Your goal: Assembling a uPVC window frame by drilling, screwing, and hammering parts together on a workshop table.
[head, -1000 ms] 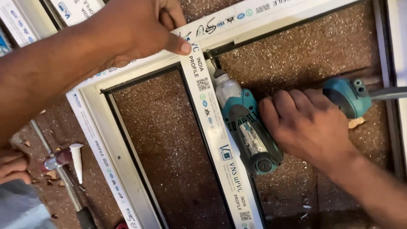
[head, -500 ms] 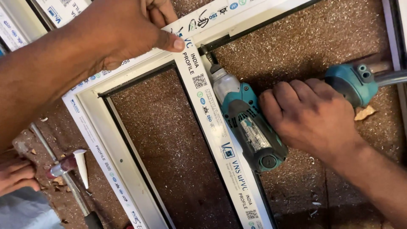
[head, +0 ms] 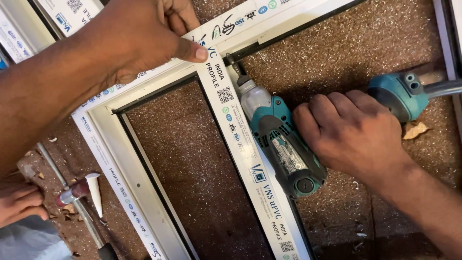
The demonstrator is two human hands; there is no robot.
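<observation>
On the brown speckled worktop (head: 183, 159) lay a white window frame (head: 240, 139); the right hand (head: 356, 135) clenched a teal cordless drill (head: 281, 144) (its bit met the frame's inner corner), while the left hand (head: 139, 36) pressed flat on the frame's top rail, thumb extended.

The floor (head: 375, 43) is brown and speckled, with little bits of sawdust all over it. A few wood chips (head: 415, 130) lie on it. The light is bright and even.
</observation>
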